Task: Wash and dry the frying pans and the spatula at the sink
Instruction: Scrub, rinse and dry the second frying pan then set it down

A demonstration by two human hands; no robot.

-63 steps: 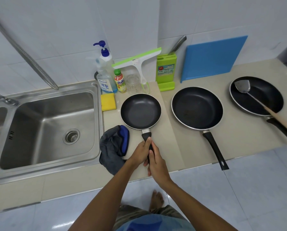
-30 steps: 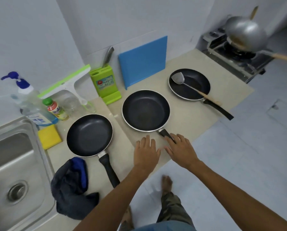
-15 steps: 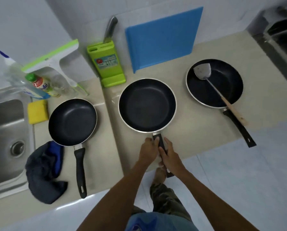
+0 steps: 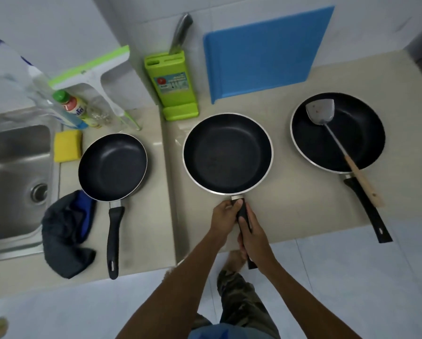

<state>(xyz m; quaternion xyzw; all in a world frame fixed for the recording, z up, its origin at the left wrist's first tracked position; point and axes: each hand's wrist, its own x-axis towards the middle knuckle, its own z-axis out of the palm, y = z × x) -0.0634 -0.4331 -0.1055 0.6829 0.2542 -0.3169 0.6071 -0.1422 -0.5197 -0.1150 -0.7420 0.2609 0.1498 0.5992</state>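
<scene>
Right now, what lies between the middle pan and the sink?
The small pan lies between the middle pan and the sink, with a sponge and a dark cloth by the sink's edge, in the head view.

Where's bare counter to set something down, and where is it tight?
Bare counter lies between the small pan and the middle pan, and in front between the middle pan and the right pan. Crowded: the back left corner, with sponge, bottles and squeegee, and the cloth by the sink.
</scene>
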